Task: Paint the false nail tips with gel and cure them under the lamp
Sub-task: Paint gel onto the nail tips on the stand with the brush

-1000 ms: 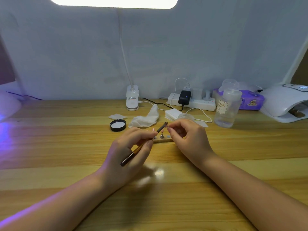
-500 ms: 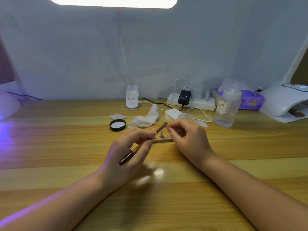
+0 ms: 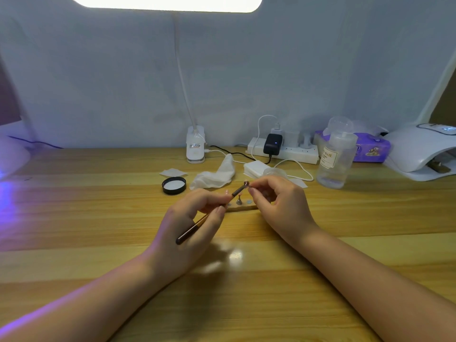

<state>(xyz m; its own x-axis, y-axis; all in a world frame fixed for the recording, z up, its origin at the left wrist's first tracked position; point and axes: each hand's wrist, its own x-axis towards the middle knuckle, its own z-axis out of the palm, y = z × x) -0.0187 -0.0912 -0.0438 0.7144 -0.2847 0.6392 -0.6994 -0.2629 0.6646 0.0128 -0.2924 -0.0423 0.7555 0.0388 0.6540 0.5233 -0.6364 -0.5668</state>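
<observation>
Head view: left hand (image 3: 187,223) pinches slim brown gel brush (image 3: 209,213) pen-style for control; right hand (image 3: 278,206) pinches small nail tip (image 3: 246,184), lifted to the bristles.

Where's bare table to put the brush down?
Bare wood lies left of the black lid, out to the purple glow, and in front of both forearms. Crowded: the back strip from clip lamp past power strip and bottle to curing lamp.

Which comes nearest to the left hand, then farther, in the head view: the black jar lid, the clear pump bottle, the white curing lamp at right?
From the left hand:
1. Black jar lid, just beyond it, slightly left.
2. Clear pump bottle, back right.
3. White curing lamp, far right edge.
</observation>
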